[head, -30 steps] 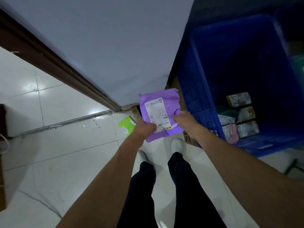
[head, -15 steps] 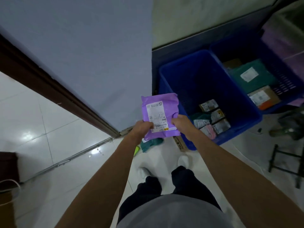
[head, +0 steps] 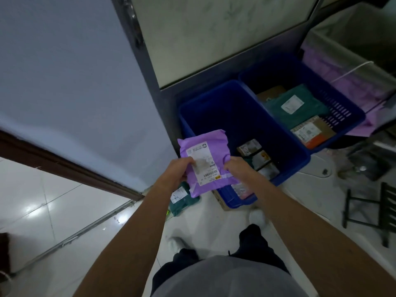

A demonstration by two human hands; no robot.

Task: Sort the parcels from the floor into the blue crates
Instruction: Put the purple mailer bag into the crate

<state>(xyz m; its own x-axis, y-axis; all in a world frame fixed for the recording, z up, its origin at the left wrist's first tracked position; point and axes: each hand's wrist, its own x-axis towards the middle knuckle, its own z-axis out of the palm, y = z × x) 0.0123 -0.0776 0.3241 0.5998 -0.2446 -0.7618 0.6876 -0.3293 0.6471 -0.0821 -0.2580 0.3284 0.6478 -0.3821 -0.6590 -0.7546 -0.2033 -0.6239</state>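
- White glossy floor tiles (head: 53, 211) meet a pale wall (head: 64, 82) with a dark brown skirting (head: 64, 166) along its foot; further right stands a dark door frame (head: 150, 82) with a frosted pane.
- Two blue crates sit side by side on the floor against that frame: the near crate (head: 225, 116) and, to its right, the far crate (head: 340, 108).
- The purple parcel (head: 205, 140) is held in the air in front of the person, white label (head: 200, 153) facing up, at the near crate's left corner; it is not in either crate.
- The left hand (head: 177, 171) grips the parcel's left edge, fingers curled under it and thumb on the label.
- The right hand (head: 236, 168) pinches the parcel's right edge, fingers clamped on the wrapper.
- Several small packets (head: 249, 146) lie in a row on the near crate's bottom, along its right side.
- A dark green mailer (head: 300, 112) and a brown box (head: 317, 129) with a white label lie in the far crate.
- A green parcel (head: 184, 200) lies on the floor below the held one, just beside the near crate.
- A piece of cardboard (head: 221, 201) shows under the near crate's front corner.
- Purple cloth (head: 342, 82) hangs to the right of the far crate, and a black frame (head: 368, 213) stands on the floor lower right.
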